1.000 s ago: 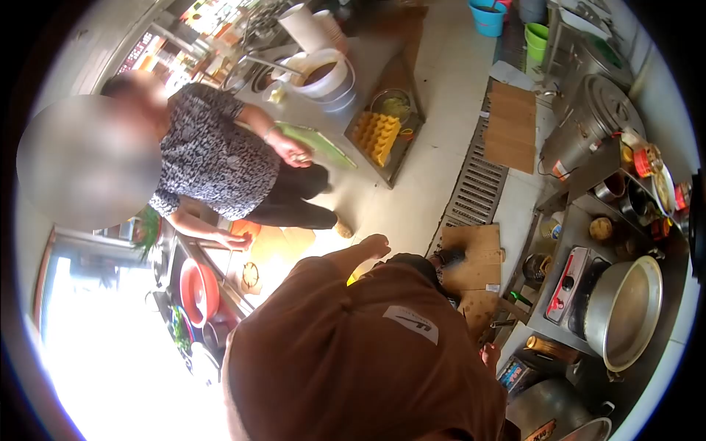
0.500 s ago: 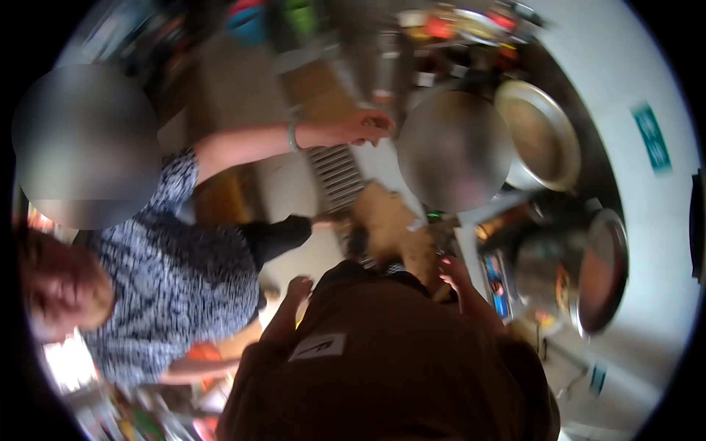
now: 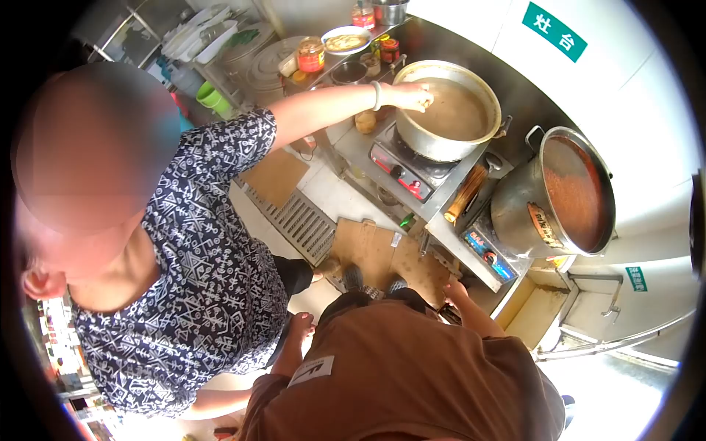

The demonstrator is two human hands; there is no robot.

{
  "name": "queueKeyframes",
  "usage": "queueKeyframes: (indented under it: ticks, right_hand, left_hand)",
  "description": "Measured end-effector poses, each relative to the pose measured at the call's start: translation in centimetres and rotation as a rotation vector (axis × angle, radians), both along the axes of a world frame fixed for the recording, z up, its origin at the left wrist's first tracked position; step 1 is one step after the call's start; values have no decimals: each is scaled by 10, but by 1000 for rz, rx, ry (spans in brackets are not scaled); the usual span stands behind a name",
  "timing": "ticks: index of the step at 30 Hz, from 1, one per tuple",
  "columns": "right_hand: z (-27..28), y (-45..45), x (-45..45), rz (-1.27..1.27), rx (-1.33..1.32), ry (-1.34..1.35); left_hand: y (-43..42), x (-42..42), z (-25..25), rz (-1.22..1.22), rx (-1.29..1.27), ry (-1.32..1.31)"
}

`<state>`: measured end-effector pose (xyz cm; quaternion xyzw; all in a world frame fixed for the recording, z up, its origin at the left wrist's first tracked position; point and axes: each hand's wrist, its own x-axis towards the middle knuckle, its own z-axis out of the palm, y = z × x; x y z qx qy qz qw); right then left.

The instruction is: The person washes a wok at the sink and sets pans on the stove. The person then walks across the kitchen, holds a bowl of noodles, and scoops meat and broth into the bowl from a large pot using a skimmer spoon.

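The wide pot (image 3: 425,147), with brown liquid in it, sits on a stove (image 3: 401,174) whose panel is red and black, its print too small to read. Up and right of the pot, a green sign (image 3: 554,31) on the wall reads 灶台 in white. The tall pot (image 3: 511,213), below and right of the wide pot, contains reddish-brown broth and bears an orange label (image 3: 544,224) whose characters I cannot make out; the blue panel (image 3: 489,251) beneath it has lettering too small to read. Farther down on that side is a smaller green sign (image 3: 635,278), also unreadable. A co-worker's hand (image 3: 410,97) reaches from the left over the wide pot's near rim, fingers bunched. Left of the pot are a jar (image 3: 310,55) with a red label and a plate (image 3: 346,53) of food; the jar's label is illegible. Well below the pot, the right hand (image 3: 454,292) is beside the counter (image 3: 454,234), near a dark item (image 3: 450,316); whether its fingers grip that I cannot tell. The left hand (image 3: 300,325), farther down and left of the pot, is near the co-worker; its fingers look loosely curled, but what they hold, if anything, I cannot tell. The brown shirt (image 3: 412,367) between the hands has a white patch (image 3: 310,372) with a dark mark.
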<state>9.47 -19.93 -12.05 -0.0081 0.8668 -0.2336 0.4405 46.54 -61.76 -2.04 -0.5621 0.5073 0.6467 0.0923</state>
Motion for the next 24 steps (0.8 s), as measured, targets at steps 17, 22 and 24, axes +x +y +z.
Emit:
queueKeyframes:
  ticks: [17, 22, 24]
  right_hand:
    - [58, -49, 1, 54, 10, 96]
    - [62, -54, -4, 94, -12, 3]
    - [63, -56, -10, 110, 12, -12]
  left_hand:
    - [8, 7, 34, -182, -105, 70]
    - [21, -15, 82, -238, -262, 10]
    - [13, 2, 39, -238, -213, -2]
